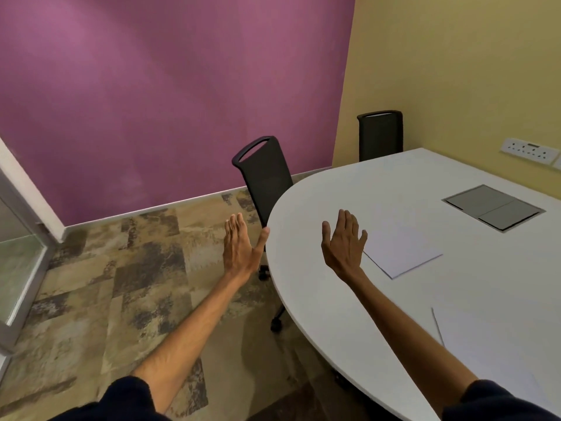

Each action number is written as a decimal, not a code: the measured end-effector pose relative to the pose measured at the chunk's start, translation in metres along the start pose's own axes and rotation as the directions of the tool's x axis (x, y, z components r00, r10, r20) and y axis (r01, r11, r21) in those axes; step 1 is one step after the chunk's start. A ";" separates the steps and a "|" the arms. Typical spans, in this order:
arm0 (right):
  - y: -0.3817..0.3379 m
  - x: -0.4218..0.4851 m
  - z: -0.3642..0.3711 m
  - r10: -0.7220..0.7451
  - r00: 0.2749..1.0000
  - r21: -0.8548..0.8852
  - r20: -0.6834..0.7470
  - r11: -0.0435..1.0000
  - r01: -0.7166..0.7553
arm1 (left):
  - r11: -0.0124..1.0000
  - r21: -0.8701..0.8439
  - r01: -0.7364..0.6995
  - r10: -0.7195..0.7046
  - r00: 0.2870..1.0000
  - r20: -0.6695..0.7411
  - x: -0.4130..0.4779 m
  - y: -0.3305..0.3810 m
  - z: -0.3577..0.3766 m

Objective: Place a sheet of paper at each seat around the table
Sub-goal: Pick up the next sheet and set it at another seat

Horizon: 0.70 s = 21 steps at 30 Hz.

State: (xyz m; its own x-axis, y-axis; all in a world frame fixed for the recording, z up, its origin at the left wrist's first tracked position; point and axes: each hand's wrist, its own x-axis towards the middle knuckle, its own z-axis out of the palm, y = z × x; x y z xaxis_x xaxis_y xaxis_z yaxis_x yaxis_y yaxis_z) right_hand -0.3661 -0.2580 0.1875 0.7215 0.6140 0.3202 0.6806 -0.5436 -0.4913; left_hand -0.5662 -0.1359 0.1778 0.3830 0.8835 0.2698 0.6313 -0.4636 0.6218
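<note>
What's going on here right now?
A person is setting paper around the white table. Both hands are open and empty: the left hand is over the floor by the near chair, the right hand over the table's edge beside one sheet. A second sheet lies closer to the camera. I see no paper yet by the far chair.
</note>
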 end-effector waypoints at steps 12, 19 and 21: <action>0.018 0.143 0.039 0.077 0.997 -0.033 0.007 0.996 -0.077 | 0.990 0.004 -0.138 0.136 0.984 0.111 0.177 0.015 0.065; 0.066 0.187 0.041 0.214 0.976 -0.054 -0.045 0.975 -0.216 | 0.975 -0.044 -0.217 0.221 0.956 0.192 0.242 0.046 0.125; 0.083 0.192 0.045 0.260 0.965 -0.060 -0.026 0.964 -0.261 | 0.968 -0.059 -0.243 0.250 0.939 0.235 0.261 0.059 0.152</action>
State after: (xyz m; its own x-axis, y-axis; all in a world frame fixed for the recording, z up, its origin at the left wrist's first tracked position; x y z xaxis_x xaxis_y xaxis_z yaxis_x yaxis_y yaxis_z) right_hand -0.1763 -0.1593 0.1716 0.8766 0.4367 0.2022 0.4751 -0.7180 -0.5087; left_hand -0.3270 0.0573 0.1732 0.6763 0.6978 0.2359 0.4786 -0.6597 0.5794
